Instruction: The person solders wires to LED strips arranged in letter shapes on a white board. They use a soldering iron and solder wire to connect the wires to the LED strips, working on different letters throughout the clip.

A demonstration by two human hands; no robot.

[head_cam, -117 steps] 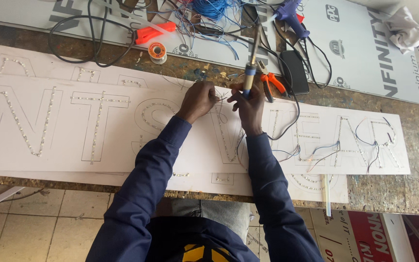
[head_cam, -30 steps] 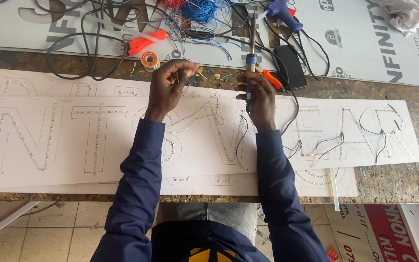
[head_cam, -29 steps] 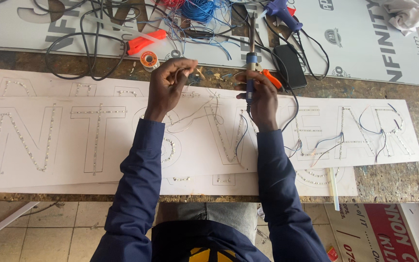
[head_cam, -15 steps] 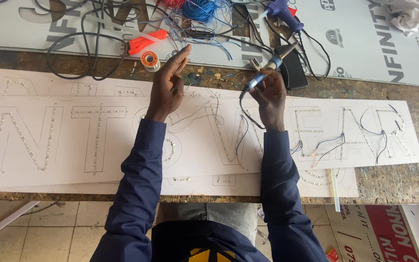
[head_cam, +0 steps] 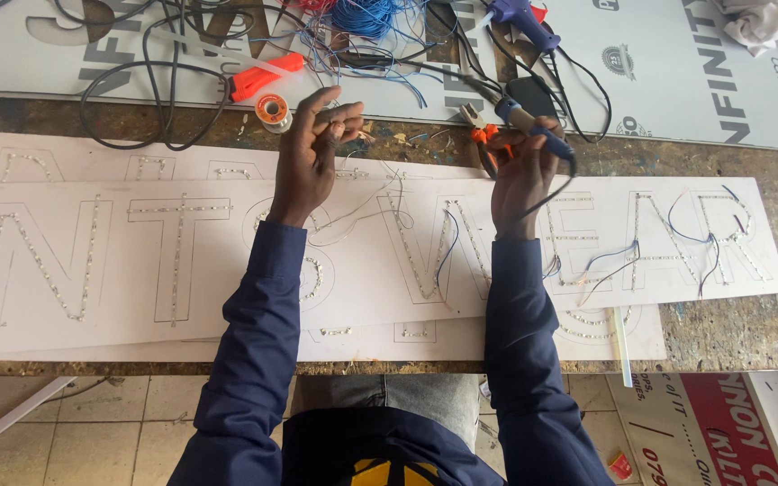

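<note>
Left of centre, the left hand (head_cam: 312,148), lately on the white board (head_cam: 92,261), now hovers above it pinching a thin wire (head_cam: 380,193), while at centre-right the right hand (head_cam: 524,171) has lifted the soldering iron (head_cam: 524,121) clear, gripped in a fist, pausing the joint.

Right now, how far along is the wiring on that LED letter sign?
Done: LED strings line every visible letter on the white sign panel. In hand: right hand holds the blue-handled soldering iron; left hand pinches a thin wire above the O. Left: loose blue wires hang off the right-hand letters, apparently not tidied yet.
</note>
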